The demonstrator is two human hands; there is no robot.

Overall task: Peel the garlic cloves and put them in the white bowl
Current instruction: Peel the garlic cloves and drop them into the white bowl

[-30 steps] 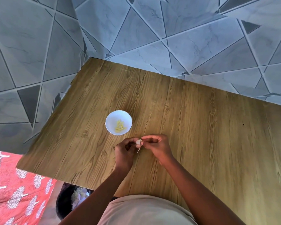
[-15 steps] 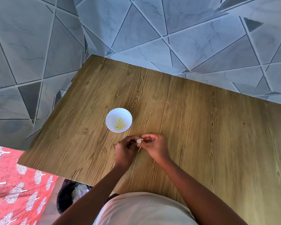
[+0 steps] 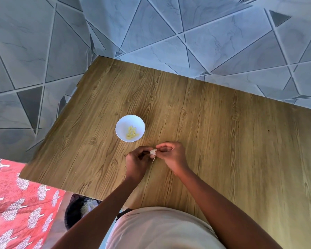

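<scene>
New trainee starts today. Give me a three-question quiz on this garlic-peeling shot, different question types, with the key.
1. True or false: the white bowl already holds peeled cloves.
2. Multiple choice: the garlic clove being peeled is A) lying on the wooden table; B) pinched between the left hand and the right hand; C) inside the bowl.
3. Fill in: below the table's near edge, beside the person's left arm, stands a dark ____ holding pale scraps.

Key: 1 true; 2 B; 3 bin.
</scene>
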